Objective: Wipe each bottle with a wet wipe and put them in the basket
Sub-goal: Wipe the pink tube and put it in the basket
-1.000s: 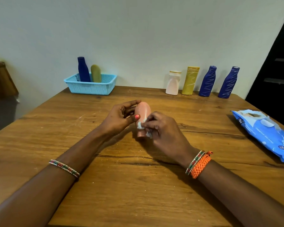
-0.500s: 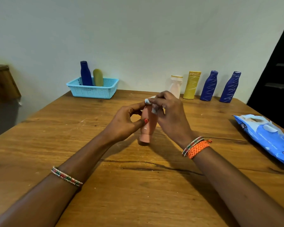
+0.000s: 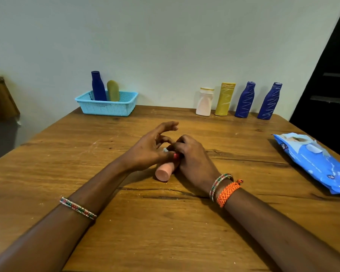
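From the head view, we see the pink bottle (image 3: 164, 170) lying tilted at the middle of the desk (image 3: 165, 232), its flat base toward us and its long axis running away toward the far wall. Our right hand (image 3: 192, 160) has its grip curled round the upper body together with a scrap of wet wipe (image 3: 165, 150); our left hand (image 3: 147, 152) is spread, fingers apart, only its thumb against the bottle. The basket (image 3: 106, 107) sits far left, nearer the left hand, so we judge a handover likely.
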